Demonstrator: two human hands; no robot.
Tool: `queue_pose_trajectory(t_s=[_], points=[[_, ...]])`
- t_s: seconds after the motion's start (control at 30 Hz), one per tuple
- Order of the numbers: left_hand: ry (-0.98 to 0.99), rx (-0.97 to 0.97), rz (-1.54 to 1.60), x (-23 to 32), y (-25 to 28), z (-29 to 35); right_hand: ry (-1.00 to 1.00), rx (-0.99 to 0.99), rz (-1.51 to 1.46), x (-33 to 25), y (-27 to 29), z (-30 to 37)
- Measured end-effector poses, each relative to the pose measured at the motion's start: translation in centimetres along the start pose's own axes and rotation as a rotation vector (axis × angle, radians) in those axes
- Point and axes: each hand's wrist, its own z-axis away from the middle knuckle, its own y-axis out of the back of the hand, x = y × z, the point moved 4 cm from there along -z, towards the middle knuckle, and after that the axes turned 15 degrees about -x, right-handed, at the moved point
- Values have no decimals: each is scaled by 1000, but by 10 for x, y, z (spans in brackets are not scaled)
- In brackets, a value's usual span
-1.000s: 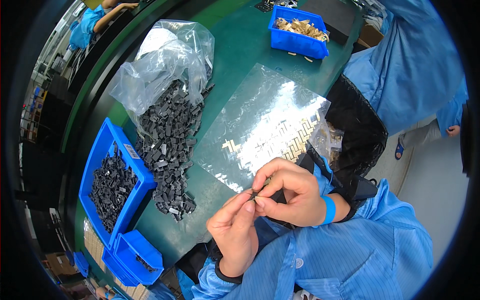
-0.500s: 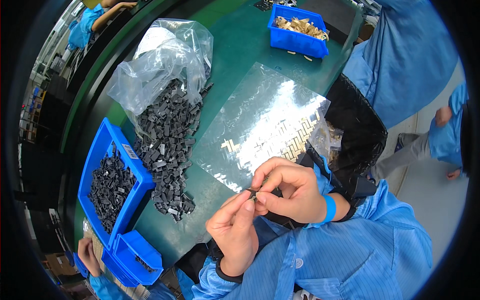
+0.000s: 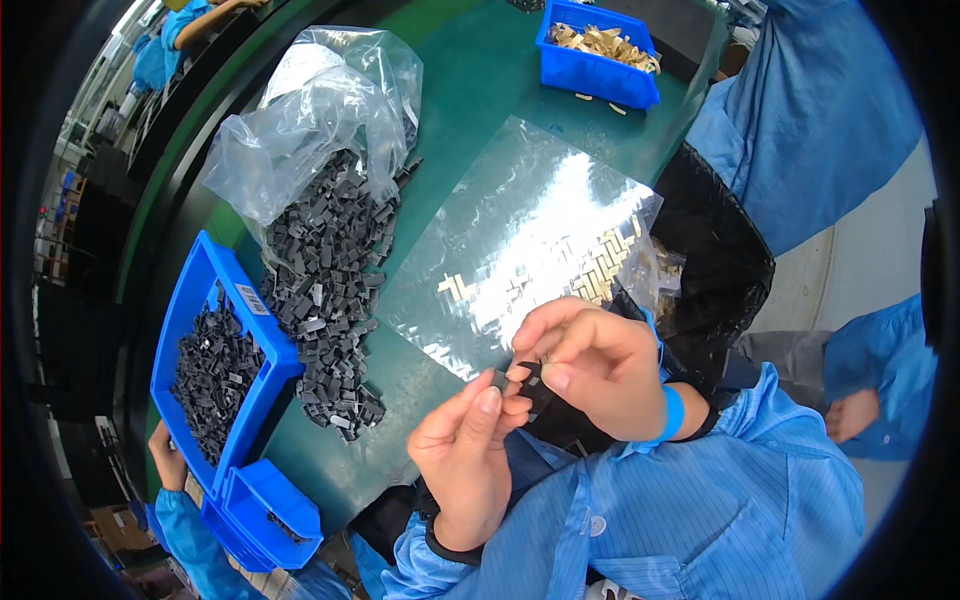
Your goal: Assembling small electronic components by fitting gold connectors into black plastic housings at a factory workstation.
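Note:
My left hand [image 3: 465, 445] is closed, with a small dark grey plastic piece [image 3: 500, 379] pinched between thumb and forefinger. Facing it, my right hand [image 3: 600, 375] pinches a small black part [image 3: 533, 376]; its exact kind is too small to make out. The fingertips of both hands almost meet over the near edge of a transparent plastic sheet [image 3: 480, 220]. Rows of small cream-coloured strips [image 3: 600, 275] lie on that sheet, partly lost in glare. To the left, a heap of dark grey plastic pieces [image 3: 325, 290] spills from a transparent bag [image 3: 340, 110].
A large blue bin [image 3: 285, 360] of black parts and a smaller blue bin [image 3: 300, 500] stand at the left. Another blue bin [image 3: 600, 85] at the back holds cream strips. A black bag [image 3: 720, 230] hangs at the green table's right edge. Co-workers [image 3: 870, 390] are nearby.
My hands have drawn slightly apart, so the pinched pieces now show separately. At lower left, a co-worker's hand has moved up beside the large blue bin; the person at right has come closer.

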Motion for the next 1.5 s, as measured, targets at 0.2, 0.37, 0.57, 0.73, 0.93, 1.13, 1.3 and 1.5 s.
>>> queue_pose_trajectory(t_s=[0.2,0.37,0.57,0.73,0.93,1.13,1.3,1.5], points=[[20,-1,-1,-1,-5,2,0,13,-40,2,4,-3],[-19,-34,-8,-2,-3,2,8,27,-65,6,6,0],[-26,-37,-6,-2,-4,3,16,34,-91,6,6,1],[-37,-39,-11,-1,-4,3,24,39,-110,6,6,1],[-46,-18,-53,-1,-6,4,34,41,-128,4,5,0],[-46,-8,-40,-1,-7,4,43,43,-146,1,2,-2],[-54,5,-18,-1,-7,3,50,44,-161,1,3,-3],[-120,22,-4,-3,-6,3,57,44,-179,4,8,-1]])
